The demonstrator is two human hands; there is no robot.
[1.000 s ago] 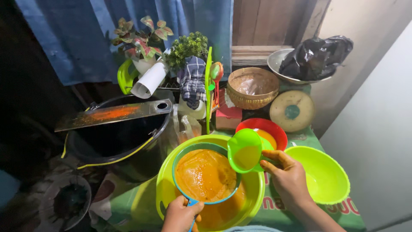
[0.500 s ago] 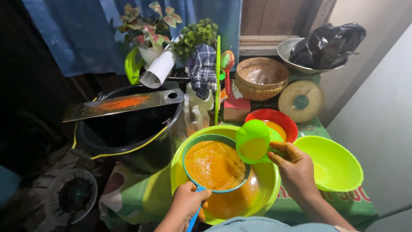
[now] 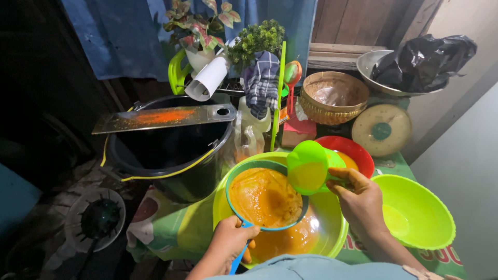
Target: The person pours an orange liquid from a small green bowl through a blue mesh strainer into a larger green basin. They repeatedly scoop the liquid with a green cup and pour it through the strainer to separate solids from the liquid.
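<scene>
My left hand (image 3: 228,242) grips the blue handle of a round strainer (image 3: 264,196) full of orange pulp. The strainer rests over a large lime-green basin (image 3: 332,228) that holds orange liquid. My right hand (image 3: 360,199) holds a green plastic scoop cup (image 3: 309,167) by its handle, tipped on its side over the strainer's far right rim, its mouth facing me.
An empty lime-green bowl (image 3: 415,212) sits to the right, a red bowl (image 3: 358,153) behind the scoop. A black bucket (image 3: 171,150) with an orange-stained metal grater (image 3: 163,117) across it stands left. A woven basket (image 3: 334,96), a round scale (image 3: 381,129) and potted plants (image 3: 254,39) are at the back.
The view has shifted a little closer and lower. The green scoop has tipped further over the strainer. My left hand keeps its hold on the strainer handle.
</scene>
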